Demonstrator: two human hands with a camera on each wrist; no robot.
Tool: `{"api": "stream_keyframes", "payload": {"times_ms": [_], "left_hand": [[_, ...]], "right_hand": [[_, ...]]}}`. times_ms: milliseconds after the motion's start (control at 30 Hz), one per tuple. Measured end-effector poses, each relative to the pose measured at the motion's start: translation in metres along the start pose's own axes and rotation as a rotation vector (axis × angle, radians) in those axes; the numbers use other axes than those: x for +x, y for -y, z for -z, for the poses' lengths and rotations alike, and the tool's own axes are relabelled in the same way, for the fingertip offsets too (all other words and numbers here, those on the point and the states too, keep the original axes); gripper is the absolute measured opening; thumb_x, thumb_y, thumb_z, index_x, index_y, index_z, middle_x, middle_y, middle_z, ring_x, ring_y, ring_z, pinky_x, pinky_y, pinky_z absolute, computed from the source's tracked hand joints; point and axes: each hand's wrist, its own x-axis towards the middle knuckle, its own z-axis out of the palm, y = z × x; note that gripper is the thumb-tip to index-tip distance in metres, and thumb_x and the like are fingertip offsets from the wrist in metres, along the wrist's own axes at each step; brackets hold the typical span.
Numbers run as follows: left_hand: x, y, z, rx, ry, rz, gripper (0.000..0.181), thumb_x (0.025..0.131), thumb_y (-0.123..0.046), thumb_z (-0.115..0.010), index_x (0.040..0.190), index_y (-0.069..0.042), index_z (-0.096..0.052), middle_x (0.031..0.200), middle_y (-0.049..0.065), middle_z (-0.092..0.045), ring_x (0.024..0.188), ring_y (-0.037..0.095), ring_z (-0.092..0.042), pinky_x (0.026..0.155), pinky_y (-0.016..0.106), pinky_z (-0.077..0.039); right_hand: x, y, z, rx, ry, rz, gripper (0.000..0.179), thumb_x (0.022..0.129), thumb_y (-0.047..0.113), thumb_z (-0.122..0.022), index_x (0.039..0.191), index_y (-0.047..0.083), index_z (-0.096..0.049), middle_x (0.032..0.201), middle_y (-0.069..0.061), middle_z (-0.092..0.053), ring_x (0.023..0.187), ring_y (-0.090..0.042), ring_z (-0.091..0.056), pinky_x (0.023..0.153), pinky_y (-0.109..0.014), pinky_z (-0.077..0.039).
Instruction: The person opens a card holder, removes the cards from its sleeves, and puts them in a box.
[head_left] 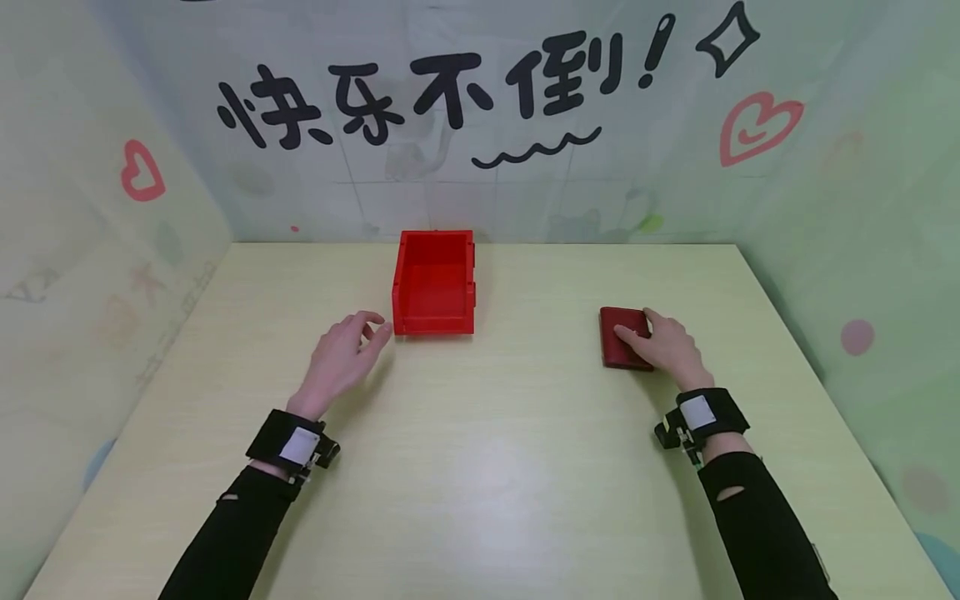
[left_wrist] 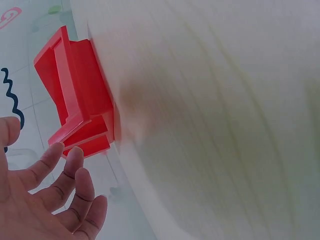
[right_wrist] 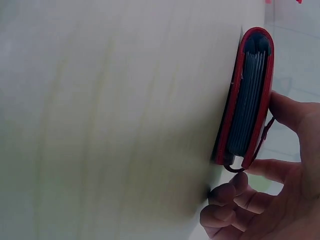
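I judge this the grasping step: my right fingers (head_left: 660,322) pinch the wallet (head_left: 615,350), on the worktop (head_left: 487,450) right of the bin (head_left: 433,325). My left fingers (head_left: 362,320), relaxed and empty, sit just left of the bin. Next likely needs a firmer pinch.

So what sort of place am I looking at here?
Probably a small booth set up for recording hand work, not an ordinary room: a printed backdrop with lettering and hearts closes in the pale tabletop on three sides, and the person wears a black band on each wrist.
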Motion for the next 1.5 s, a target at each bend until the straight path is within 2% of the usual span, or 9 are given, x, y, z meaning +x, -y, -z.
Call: {"api": "stream_keyframes", "payload": {"times_ms": [233, 400, 600, 767, 1000, 1233, 1300, 1500], "left_hand": [[-0.001, -0.003, -0.003, -0.002, 0.022, -0.015, 0.045, 0.105, -0.039, -0.048, 0.131, -0.004, -0.058, 0.097, 0.015, -0.065, 0.077, 0.025, -0.055, 0.067, 0.031, -0.041], [-0.004, -0.008, -0.008, -0.014, 0.064, -0.014, 0.045, 0.103, -0.040, -0.051, 0.130, -0.005, -0.057, 0.094, 0.013, -0.065, 0.074, 0.023, -0.054, 0.063, 0.029, -0.042], [-0.005, -0.017, -0.015, -0.033, 0.114, -0.041, 0.041, 0.102, -0.037, -0.056, 0.127, -0.005, -0.059, 0.089, 0.012, -0.063, 0.073, 0.021, -0.053, 0.062, 0.028, -0.042], [-0.006, -0.025, -0.022, -0.039, 0.170, -0.058, 0.037, 0.101, -0.035, -0.056, 0.124, -0.007, -0.061, 0.084, 0.009, -0.060, 0.069, 0.019, -0.051, 0.061, 0.028, -0.041], [-0.008, -0.035, -0.035, -0.094, 0.281, -0.059, 0.034, 0.101, -0.035, -0.056, 0.121, -0.008, -0.061, 0.081, 0.007, -0.060, 0.069, 0.018, -0.053, 0.061, 0.028, -0.042], [-0.006, -0.047, -0.054, -0.136, 0.364, -0.067, 0.030, 0.100, -0.035, -0.059, 0.116, -0.010, -0.063, 0.077, 0.004, -0.061, 0.067, 0.016, -0.054, 0.062, 0.026, -0.042], [-0.006, -0.052, -0.059, -0.136, 0.378, -0.062, 0.029, 0.100, -0.035, -0.060, 0.115, -0.011, -0.064, 0.075, 0.004, -0.060, 0.067, 0.016, -0.053, 0.062, 0.026, -0.042], [-0.005, -0.071, -0.071, -0.100, 0.392, -0.081, 0.031, 0.100, -0.037, -0.059, 0.112, -0.010, -0.069, 0.082, 0.004, -0.065, 0.071, 0.016, -0.055, 0.064, 0.025, -0.042]], "right_hand": [[-0.002, 0.002, -0.006, -0.016, -0.005, 0.003, 0.086, 0.099, 0.056, -0.047, 0.154, -0.007, -0.026, 0.150, -0.036, -0.040, 0.128, -0.051, -0.048, 0.104, -0.063, -0.045], [-0.010, 0.011, -0.017, -0.026, -0.019, 0.038, 0.085, 0.099, 0.056, -0.049, 0.153, -0.006, -0.029, 0.145, -0.035, -0.047, 0.120, -0.047, -0.055, 0.096, -0.058, -0.050], [-0.019, 0.027, -0.031, -0.015, -0.007, 0.071, 0.081, 0.097, 0.053, -0.053, 0.150, -0.006, -0.035, 0.134, -0.032, -0.057, 0.105, -0.040, -0.061, 0.085, -0.048, -0.054], [-0.025, 0.040, -0.041, -0.013, -0.006, 0.099, 0.074, 0.097, 0.051, -0.057, 0.140, -0.008, -0.042, 0.119, -0.029, -0.063, 0.093, -0.035, -0.062, 0.075, -0.040, -0.052], [-0.035, 0.059, -0.051, 0.038, 0.012, 0.090, 0.078, 0.094, 0.049, -0.063, 0.140, -0.006, -0.032, 0.112, -0.029, -0.063, 0.085, -0.034, -0.062, 0.066, -0.033, -0.048], [-0.044, 0.079, -0.063, 0.075, 0.015, 0.114, 0.081, 0.091, 0.052, -0.066, 0.139, 0.000, -0.027, 0.097, -0.022, -0.067, 0.072, -0.028, -0.062, 0.061, -0.029, -0.044], [-0.047, 0.085, -0.068, 0.084, 0.011, 0.125, 0.075, 0.091, 0.051, -0.068, 0.132, 0.001, -0.031, 0.093, -0.020, -0.066, 0.068, -0.027, -0.062, 0.058, -0.028, -0.044], [-0.056, 0.102, -0.082, 0.062, 0.004, 0.191, 0.050, 0.090, 0.049, -0.070, 0.094, 0.006, -0.045, 0.072, -0.009, -0.056, 0.059, -0.019, -0.054, 0.052, -0.024, -0.038]]}}
